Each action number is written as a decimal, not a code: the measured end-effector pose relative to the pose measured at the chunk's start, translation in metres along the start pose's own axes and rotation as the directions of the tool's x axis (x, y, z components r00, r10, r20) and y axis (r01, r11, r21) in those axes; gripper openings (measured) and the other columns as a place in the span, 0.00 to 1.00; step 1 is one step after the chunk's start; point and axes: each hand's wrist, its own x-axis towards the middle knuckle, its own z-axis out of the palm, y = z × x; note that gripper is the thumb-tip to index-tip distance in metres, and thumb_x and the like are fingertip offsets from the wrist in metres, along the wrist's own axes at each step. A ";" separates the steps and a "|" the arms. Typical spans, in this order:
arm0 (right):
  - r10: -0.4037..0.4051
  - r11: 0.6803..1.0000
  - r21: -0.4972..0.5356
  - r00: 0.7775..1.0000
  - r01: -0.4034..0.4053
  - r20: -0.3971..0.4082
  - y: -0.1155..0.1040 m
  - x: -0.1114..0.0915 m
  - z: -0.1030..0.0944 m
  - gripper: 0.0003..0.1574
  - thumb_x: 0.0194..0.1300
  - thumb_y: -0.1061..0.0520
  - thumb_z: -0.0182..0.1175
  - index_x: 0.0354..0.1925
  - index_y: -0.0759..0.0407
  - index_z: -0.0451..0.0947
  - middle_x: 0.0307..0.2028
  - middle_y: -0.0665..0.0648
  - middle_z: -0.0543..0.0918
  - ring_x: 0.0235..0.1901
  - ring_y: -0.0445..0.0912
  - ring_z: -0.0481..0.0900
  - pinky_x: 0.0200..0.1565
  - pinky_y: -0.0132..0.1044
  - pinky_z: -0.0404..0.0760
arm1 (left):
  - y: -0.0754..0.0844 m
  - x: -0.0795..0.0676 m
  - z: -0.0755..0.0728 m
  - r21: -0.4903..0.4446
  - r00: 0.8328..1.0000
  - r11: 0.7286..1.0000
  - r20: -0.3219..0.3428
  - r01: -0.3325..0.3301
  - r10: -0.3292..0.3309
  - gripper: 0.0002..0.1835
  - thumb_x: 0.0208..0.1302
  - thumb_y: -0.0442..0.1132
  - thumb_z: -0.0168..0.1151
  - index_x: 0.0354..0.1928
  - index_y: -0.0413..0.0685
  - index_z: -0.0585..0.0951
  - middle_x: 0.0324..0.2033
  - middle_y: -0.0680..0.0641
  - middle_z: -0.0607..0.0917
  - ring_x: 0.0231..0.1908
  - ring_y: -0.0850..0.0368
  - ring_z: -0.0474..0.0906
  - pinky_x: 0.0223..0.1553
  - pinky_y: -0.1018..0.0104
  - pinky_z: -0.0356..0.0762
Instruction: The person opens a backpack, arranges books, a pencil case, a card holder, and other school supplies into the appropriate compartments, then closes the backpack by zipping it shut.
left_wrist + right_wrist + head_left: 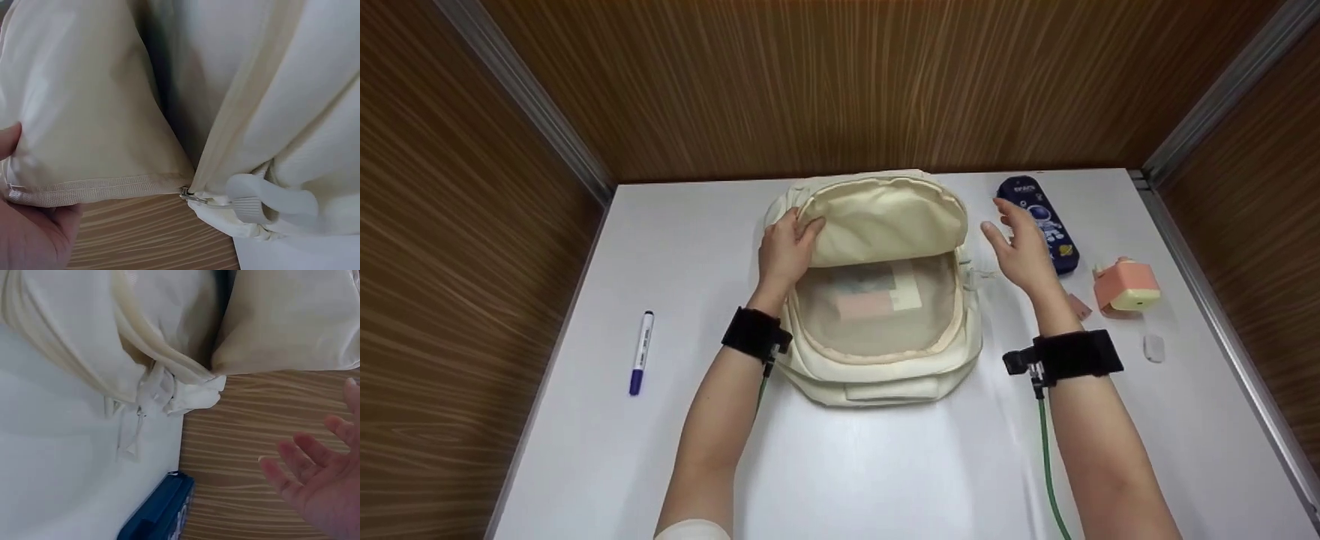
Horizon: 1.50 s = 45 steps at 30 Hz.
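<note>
A cream backpack lies on the white table with its front flap folded up. Behind its mesh panel show pinkish and pale flat shapes. My left hand pinches the left edge of the flap between thumb and fingers; in the left wrist view the thumb presses the lining beside the zipper tape. To the right of the bag, my right hand is raised with fingers spread and holds nothing. Partly behind that hand is a dark blue pencil case with an astronaut print.
On the right stand a pink and yellow pencil sharpener and a small whitish eraser-like piece. A small pink piece lies partly behind the right wrist. A marker with a purple cap lies at left. Wood-grain panels enclose the table.
</note>
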 end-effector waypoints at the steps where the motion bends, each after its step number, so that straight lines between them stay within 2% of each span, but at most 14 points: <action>1: 0.030 0.999 -0.023 1.000 -0.030 -0.011 0.006 0.001 -0.001 0.33 0.74 0.53 0.55 0.69 0.66 0.63 0.64 0.72 0.66 0.64 0.64 0.65 0.61 0.59 0.65 | 0.000 0.002 0.000 0.005 1.000 1.000 0.003 0.010 -0.010 0.17 0.68 0.51 0.61 0.40 0.42 0.81 0.19 0.53 0.71 0.24 0.56 0.67 0.30 0.57 0.67; 4: 0.126 0.984 -0.120 0.992 -0.129 -0.031 0.022 0.002 -0.006 0.35 0.74 0.50 0.54 0.71 0.63 0.61 0.67 0.72 0.63 0.66 0.66 0.61 0.64 0.59 0.60 | 0.002 0.006 0.001 0.026 0.999 0.999 0.010 0.030 -0.030 0.17 0.69 0.51 0.60 0.39 0.42 0.80 0.19 0.53 0.70 0.24 0.55 0.66 0.30 0.55 0.67; 8: 0.252 0.926 -0.282 0.967 -0.251 -0.033 0.044 -0.003 -0.014 0.39 0.73 0.49 0.54 0.75 0.59 0.55 0.69 0.74 0.56 0.67 0.70 0.56 0.63 0.65 0.57 | 0.002 0.008 0.003 0.052 0.999 0.997 0.018 0.050 -0.051 0.18 0.69 0.52 0.60 0.40 0.42 0.80 0.19 0.49 0.73 0.25 0.53 0.69 0.33 0.53 0.71; 13: 0.385 0.834 -0.431 0.923 -0.345 0.005 0.067 -0.008 -0.021 0.42 0.72 0.48 0.54 0.75 0.61 0.50 0.70 0.79 0.47 0.67 0.78 0.45 0.61 0.72 0.50 | 0.001 0.007 0.003 0.068 0.997 0.996 0.034 0.062 -0.064 0.20 0.70 0.53 0.59 0.46 0.40 0.81 0.29 0.40 0.83 0.31 0.48 0.78 0.38 0.50 0.75; 17: 0.446 0.798 -0.471 0.894 -0.375 0.044 0.076 -0.012 -0.021 0.43 0.73 0.46 0.51 0.75 0.63 0.48 0.69 0.82 0.44 0.66 0.82 0.41 0.61 0.73 0.46 | 0.000 0.007 0.004 0.078 0.997 0.995 0.033 0.065 -0.068 0.20 0.70 0.53 0.59 0.45 0.41 0.81 0.38 0.38 0.85 0.37 0.45 0.82 0.40 0.50 0.76; 22: 0.457 0.800 -0.469 0.887 -0.374 0.071 0.079 -0.017 -0.013 0.41 0.71 0.52 0.54 0.73 0.67 0.52 0.67 0.84 0.48 0.65 0.82 0.43 0.58 0.77 0.47 | -0.002 0.006 0.007 0.078 0.995 0.993 0.043 0.085 -0.088 0.21 0.70 0.53 0.59 0.46 0.40 0.81 0.39 0.37 0.85 0.37 0.43 0.82 0.40 0.49 0.76; 26: 0.428 0.821 -0.439 0.903 -0.366 0.046 0.079 -0.019 -0.004 0.38 0.68 0.57 0.56 0.70 0.70 0.57 0.66 0.83 0.52 0.64 0.82 0.47 0.54 0.82 0.47 | -0.004 0.004 0.007 0.084 0.995 0.992 0.033 0.093 -0.096 0.22 0.69 0.53 0.59 0.47 0.40 0.81 0.41 0.36 0.85 0.40 0.41 0.82 0.41 0.47 0.76; 31: 0.397 0.837 -0.416 0.918 -0.356 0.014 0.077 -0.022 0.008 0.37 0.67 0.60 0.57 0.69 0.73 0.59 0.65 0.79 0.55 0.62 0.81 0.54 0.50 0.83 0.51 | -0.004 0.001 0.008 0.094 0.996 0.992 0.025 0.080 -0.082 0.21 0.70 0.52 0.59 0.47 0.39 0.81 0.40 0.35 0.85 0.41 0.39 0.82 0.41 0.47 0.76; 37: 0.360 0.849 -0.416 0.933 -0.325 0.005 0.066 -0.029 0.019 0.33 0.68 0.59 0.57 0.66 0.73 0.64 0.62 0.77 0.58 0.55 0.81 0.62 0.44 0.79 0.64 | -0.005 -0.003 0.009 0.097 0.998 0.993 0.004 0.063 -0.064 0.19 0.70 0.51 0.60 0.43 0.40 0.81 0.36 0.36 0.85 0.35 0.42 0.83 0.37 0.47 0.76; 40: 0.367 0.849 -0.413 0.930 -0.331 0.008 0.055 -0.034 0.020 0.29 0.67 0.57 0.57 0.61 0.74 0.70 0.59 0.78 0.59 0.51 0.80 0.67 0.42 0.75 0.70 | -0.004 -0.003 0.009 0.092 0.998 0.994 -0.004 0.065 -0.065 0.19 0.70 0.51 0.60 0.45 0.40 0.81 0.37 0.37 0.85 0.35 0.43 0.83 0.36 0.48 0.76; 45: 0.401 0.836 -0.414 0.916 -0.361 0.013 0.041 -0.041 0.015 0.27 0.65 0.55 0.60 0.53 0.76 0.75 0.53 0.80 0.63 0.42 0.76 0.73 0.40 0.66 0.74 | -0.002 -0.005 0.009 0.062 0.998 0.996 -0.005 0.068 -0.067 0.17 0.71 0.50 0.59 0.41 0.40 0.81 0.30 0.39 0.84 0.27 0.46 0.79 0.31 0.50 0.75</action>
